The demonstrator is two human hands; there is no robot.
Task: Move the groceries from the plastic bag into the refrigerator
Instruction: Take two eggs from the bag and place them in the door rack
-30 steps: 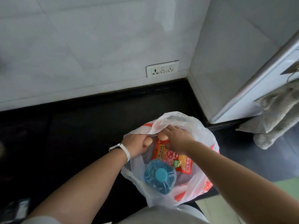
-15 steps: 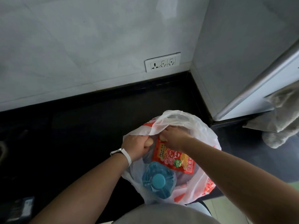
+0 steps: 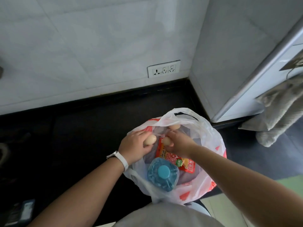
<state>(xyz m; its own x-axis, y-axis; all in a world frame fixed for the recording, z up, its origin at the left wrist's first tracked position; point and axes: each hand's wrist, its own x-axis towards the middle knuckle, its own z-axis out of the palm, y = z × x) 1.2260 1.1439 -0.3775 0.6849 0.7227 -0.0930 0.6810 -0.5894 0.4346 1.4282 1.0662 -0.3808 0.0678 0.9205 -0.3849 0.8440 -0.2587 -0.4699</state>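
Note:
A white and red plastic bag (image 3: 208, 133) stands open on the black counter (image 3: 78, 128). Inside it lie a blue-capped water bottle (image 3: 162, 173), a red snack packet (image 3: 168, 155) and a loose egg (image 3: 174, 127) at the far side. My left hand (image 3: 133, 147) grips one egg (image 3: 150, 139) at the bag's left rim. My right hand (image 3: 177, 142) holds another egg (image 3: 166, 141) over the red packet. The two hands are close together above the bag's mouth.
The white refrigerator (image 3: 246, 51) stands at the right, against the counter's end. A grey towel (image 3: 282, 105) hangs on its front. A socket strip (image 3: 164, 68) sits low on the tiled wall. A dark object (image 3: 23, 211) lies at the lower left.
Both hands have risen a little from inside the bag, and the eggs they hold now show plainly. A third egg has come into view at the bag's far side.

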